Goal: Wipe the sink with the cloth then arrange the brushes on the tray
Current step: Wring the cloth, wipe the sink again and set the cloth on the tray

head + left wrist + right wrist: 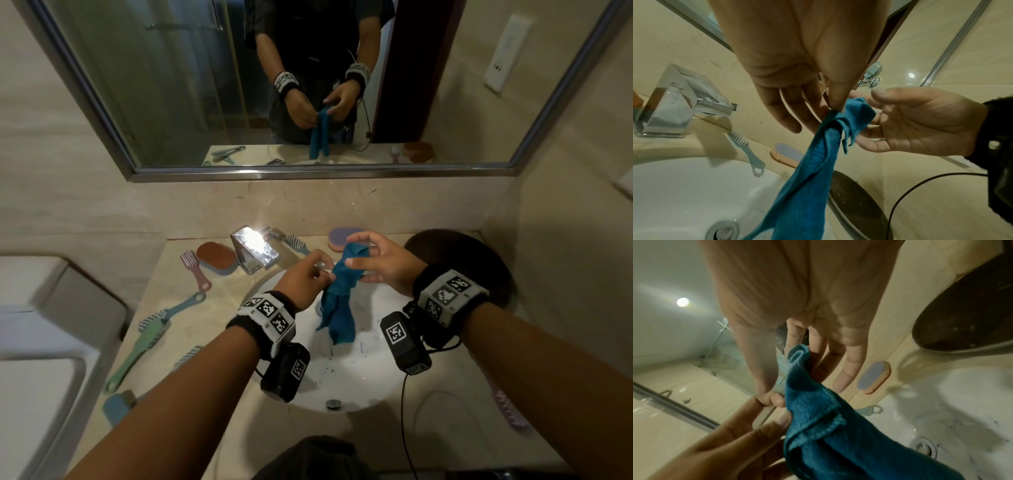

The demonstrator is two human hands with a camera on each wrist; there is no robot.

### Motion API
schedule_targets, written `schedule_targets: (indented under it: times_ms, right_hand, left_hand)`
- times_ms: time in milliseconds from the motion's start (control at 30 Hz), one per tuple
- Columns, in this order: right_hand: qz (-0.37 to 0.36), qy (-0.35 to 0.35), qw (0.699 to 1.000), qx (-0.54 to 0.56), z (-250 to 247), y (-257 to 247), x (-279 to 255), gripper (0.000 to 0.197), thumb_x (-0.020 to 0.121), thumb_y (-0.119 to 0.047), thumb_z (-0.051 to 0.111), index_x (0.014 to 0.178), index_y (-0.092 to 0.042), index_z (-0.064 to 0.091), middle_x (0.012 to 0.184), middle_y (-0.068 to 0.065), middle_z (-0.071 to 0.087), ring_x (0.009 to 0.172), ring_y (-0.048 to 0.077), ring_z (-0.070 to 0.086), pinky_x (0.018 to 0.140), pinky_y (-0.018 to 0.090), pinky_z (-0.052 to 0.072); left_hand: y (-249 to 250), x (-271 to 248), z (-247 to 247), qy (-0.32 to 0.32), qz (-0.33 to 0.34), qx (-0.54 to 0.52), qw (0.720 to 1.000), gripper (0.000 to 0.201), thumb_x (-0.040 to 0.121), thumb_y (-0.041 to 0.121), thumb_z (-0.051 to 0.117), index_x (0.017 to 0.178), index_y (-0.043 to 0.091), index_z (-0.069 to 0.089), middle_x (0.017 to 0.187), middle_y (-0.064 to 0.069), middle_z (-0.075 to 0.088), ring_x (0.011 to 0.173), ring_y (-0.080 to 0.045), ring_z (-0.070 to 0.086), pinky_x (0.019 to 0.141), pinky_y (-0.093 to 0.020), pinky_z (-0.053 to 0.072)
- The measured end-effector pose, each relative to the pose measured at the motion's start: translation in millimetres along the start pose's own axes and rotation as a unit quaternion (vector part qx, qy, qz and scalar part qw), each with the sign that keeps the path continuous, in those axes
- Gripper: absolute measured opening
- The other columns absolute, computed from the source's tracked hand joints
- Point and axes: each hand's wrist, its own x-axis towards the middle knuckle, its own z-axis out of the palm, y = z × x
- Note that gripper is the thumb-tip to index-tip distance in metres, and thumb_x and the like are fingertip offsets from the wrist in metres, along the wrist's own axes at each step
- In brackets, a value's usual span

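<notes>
A blue cloth [337,301] hangs bunched above the white sink [370,380]. My left hand [323,270] pinches it near the top between thumb and fingers [835,104]. My right hand [359,251] is at the cloth's top edge with straight, spread fingers [846,369] behind it; its thumb is off the cloth. A dark round tray [479,263] sits right of the sink. Brushes lie loose on the counter: a pink one [195,270], a green one [144,339], a light blue one [298,243] behind the tap, and another pink one [507,407] at the right.
A chrome tap [253,248] stands behind the basin. Beside it lie a brown oval pad [215,255] and a purple one [342,236]. The drain [721,232] sits under the cloth. A mirror [308,85] covers the wall. A black cable [406,428] hangs from my right wrist.
</notes>
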Motion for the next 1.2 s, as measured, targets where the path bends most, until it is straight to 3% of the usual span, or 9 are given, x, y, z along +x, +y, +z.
schedule_targets:
  times_ms: [100,167,367,567,700,867,1000,1100,1200]
  right_hand:
    - [-0.021,-0.044,0.997,-0.053,1,2,-3,0.061,0.078,0.016,0.06,0.12,-0.025,0.043,0.122,0.009,0.052,0.099,0.023,0.057,0.077,0.034,0.051]
    - [-0.033,-0.04,0.993,-0.102,3,4,-1,0.065,0.074,0.022,0.056,0.121,-0.022,0.046,0.121,0.014,0.05,0.095,0.028,0.057,0.071,0.033,0.053]
    - [-0.045,0.03,0.988,-0.146,8,7,3,0.032,0.084,0.009,0.054,0.103,-0.016,0.062,0.109,0.004,0.057,0.097,0.02,0.057,0.077,0.031,0.054]
    - [-0.123,-0.014,0.947,-0.297,11,7,3,0.041,0.063,0.0,0.077,0.089,-0.028,0.06,0.11,0.01,0.059,0.101,0.028,0.058,0.088,0.042,0.053]
    - [-0.139,0.093,0.908,-0.384,13,5,5,0.018,0.079,-0.014,0.072,0.097,-0.016,0.071,0.106,0.003,0.051,0.102,0.017,0.05,0.086,0.022,0.038]
    - [-0.113,0.066,0.906,-0.401,11,3,3,0.022,0.085,-0.025,0.066,0.104,-0.016,0.072,0.134,0.003,0.039,0.121,0.017,0.037,0.104,0.023,0.027]
    - [-0.121,0.069,0.891,-0.433,12,1,2,0.019,0.088,-0.028,0.062,0.099,-0.019,0.074,0.137,0.0,0.041,0.128,0.023,0.028,0.11,0.028,0.017]
    - [-0.122,0.044,0.919,-0.371,15,-3,3,0.019,0.094,-0.02,0.053,0.094,-0.01,0.07,0.11,0.007,0.063,0.105,0.019,0.053,0.094,0.027,0.037]
    - [-0.111,0.032,0.932,-0.343,21,-8,2,0.026,0.1,-0.022,0.04,0.075,-0.021,0.05,0.073,-0.002,0.051,0.073,0.015,0.047,0.073,0.03,0.038]
  left_hand:
    - [1,-1,0,0.001,0.007,-0.025,1.0,0.026,0.094,0.009,0.048,0.081,0.032,0.044,0.072,0.0,0.056,0.064,-0.012,0.05,0.062,-0.025,0.042]
    - [4,0,-1,-0.003,0.009,-0.031,0.999,0.027,0.093,0.008,0.047,0.08,0.031,0.046,0.075,-0.002,0.056,0.065,-0.013,0.05,0.062,-0.025,0.042]
    - [2,-2,-4,-0.031,0.028,-0.022,0.999,0.033,0.082,0.004,0.066,0.086,0.029,0.044,0.077,0.005,0.054,0.077,-0.015,0.058,0.075,-0.032,0.052]
    - [-2,1,-5,0.029,0.025,-0.048,0.998,0.023,0.087,0.004,0.059,0.079,0.023,0.05,0.07,0.005,0.051,0.067,-0.009,0.052,0.067,-0.02,0.045]
    - [0,2,-9,0.038,0.023,-0.018,0.999,0.02,0.088,0.011,0.06,0.076,0.023,0.05,0.071,0.006,0.052,0.065,-0.007,0.051,0.064,-0.021,0.044]
    - [2,0,-15,0.014,0.027,-0.019,0.999,0.02,0.089,0.005,0.057,0.075,0.018,0.05,0.079,0.008,0.054,0.071,-0.004,0.055,0.059,-0.007,0.043]
    - [3,5,-20,0.018,0.019,-0.012,1.0,0.026,0.087,0.002,0.057,0.07,0.02,0.049,0.077,0.003,0.056,0.076,-0.013,0.055,0.073,-0.026,0.045]
    - [7,8,-19,0.013,0.018,-0.001,1.0,0.026,0.092,0.007,0.051,0.073,0.024,0.044,0.071,0.005,0.05,0.067,-0.009,0.047,0.066,-0.025,0.038]
    - [12,5,-17,0.004,0.016,-0.001,1.0,0.01,0.097,0.022,0.047,0.088,0.027,0.044,0.071,0.004,0.05,0.064,-0.01,0.046,0.062,-0.023,0.038]
